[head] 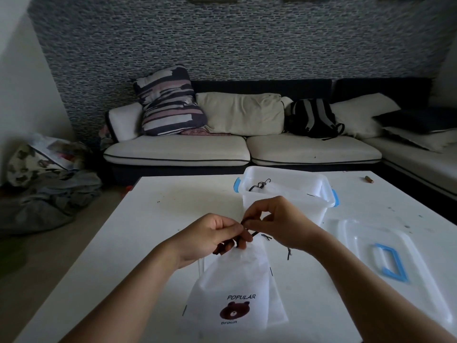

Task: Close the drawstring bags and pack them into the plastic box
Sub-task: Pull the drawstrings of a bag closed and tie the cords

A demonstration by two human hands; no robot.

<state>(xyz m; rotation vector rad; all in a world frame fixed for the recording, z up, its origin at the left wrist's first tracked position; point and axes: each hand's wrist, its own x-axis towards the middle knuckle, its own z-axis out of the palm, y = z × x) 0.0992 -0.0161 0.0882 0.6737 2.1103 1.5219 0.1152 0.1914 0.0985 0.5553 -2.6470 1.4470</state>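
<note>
A white drawstring bag [235, 288] with a brown bear print and the word POPULAR lies on the white table [153, 231] in front of me, its neck gathered. My left hand [210, 233] pinches the gathered neck and the dark drawstring [249, 233]. My right hand [277, 219] grips the same string just above it. Another white bag [277, 300] lies partly under the first one. Behind my hands stands the open clear plastic box [319, 194] with blue latches; a bag with a dark string [259, 185] lies inside it.
The box's clear lid [366, 253] with a blue handle lies flat on the table at the right. A small brown object [368, 179] sits at the far right edge. Beyond the table are a sofa [188, 147] with cushions and a black backpack [314, 118].
</note>
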